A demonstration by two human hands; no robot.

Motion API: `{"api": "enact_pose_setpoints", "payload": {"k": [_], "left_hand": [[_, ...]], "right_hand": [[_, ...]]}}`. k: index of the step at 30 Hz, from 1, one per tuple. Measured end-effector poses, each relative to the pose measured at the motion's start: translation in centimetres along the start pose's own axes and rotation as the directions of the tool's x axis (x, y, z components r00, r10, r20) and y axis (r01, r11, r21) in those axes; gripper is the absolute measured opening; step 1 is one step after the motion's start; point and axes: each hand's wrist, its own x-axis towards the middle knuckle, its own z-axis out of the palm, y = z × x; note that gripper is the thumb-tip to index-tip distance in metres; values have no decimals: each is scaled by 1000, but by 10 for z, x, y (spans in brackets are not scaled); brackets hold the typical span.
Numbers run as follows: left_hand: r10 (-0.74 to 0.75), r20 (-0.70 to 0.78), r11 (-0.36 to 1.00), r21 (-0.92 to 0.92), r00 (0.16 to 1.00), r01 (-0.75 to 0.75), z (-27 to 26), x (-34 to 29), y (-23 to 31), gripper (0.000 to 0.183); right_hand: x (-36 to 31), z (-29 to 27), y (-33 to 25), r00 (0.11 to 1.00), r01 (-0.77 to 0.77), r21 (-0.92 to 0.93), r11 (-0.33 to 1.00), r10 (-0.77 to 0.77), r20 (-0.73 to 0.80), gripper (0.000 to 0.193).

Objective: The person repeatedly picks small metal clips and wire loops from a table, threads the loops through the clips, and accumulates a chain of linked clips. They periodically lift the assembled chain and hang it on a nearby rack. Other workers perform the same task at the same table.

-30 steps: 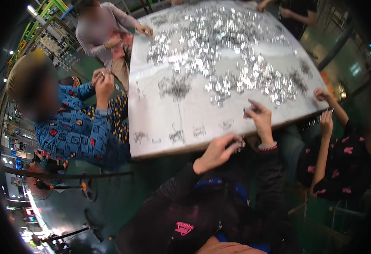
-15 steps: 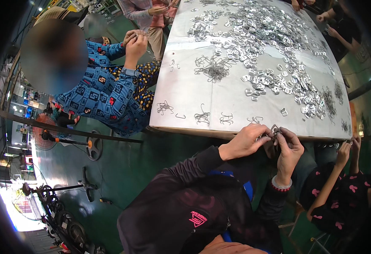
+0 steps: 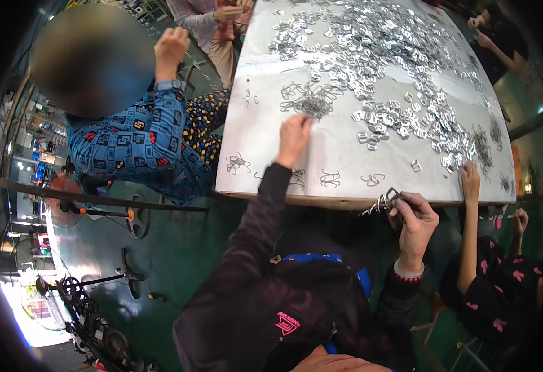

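My left hand [image 3: 294, 137] reaches out over the white table [image 3: 339, 149], fingers drawn together at the near edge of a pile of thin wire hooks [image 3: 312, 102]. Whatever those fingertips hold is too small to make out. Close to the table's front edge, my right hand [image 3: 418, 223] pinches a metal buckle [image 3: 393, 194] between thumb and fingers. Several shiny wire pieces hang from that buckle toward the left. Small groups of hooks [image 3: 330, 179] lie along the near side of the table, partly hidden by my left forearm.
A large heap of metal buckles [image 3: 377, 49] spreads over the far and right parts of the table. More wire hooks [image 3: 482, 149] lie at the right. A person in a blue patterned top [image 3: 129, 149] sits at the left; another person's hand [image 3: 470, 181] touches buckles at the right.
My left hand has left the right hand and moved far left and forward to the hook pile. My right hand keeps the buckle, slightly lower. The right-hand neighbour has reached onto the table.
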Motion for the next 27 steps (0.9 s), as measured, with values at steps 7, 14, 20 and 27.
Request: {"api": "enact_pose_setpoints", "payload": {"k": [7,14,20,27], "left_hand": [[164,283,852,443,945,-280,22,38,-64,17],[-306,645,809,563,700,-165,-36,89,-19,25],[-93,229,971,-196,969,139,-55,87,27,22],[319,556,624,-733,768,271,-57,-55,175,13]], "right_hand": [[-2,-6,-3,999,-38,-53,998,36,-35,15],[-4,-7,-8,1000,8,28,1000,-8,-25,16],[-18,-6,-23,1000,5,73,997,-3,-23,17],[-41,-11,-38,993,116,108,987,-114,-22,19]]}}
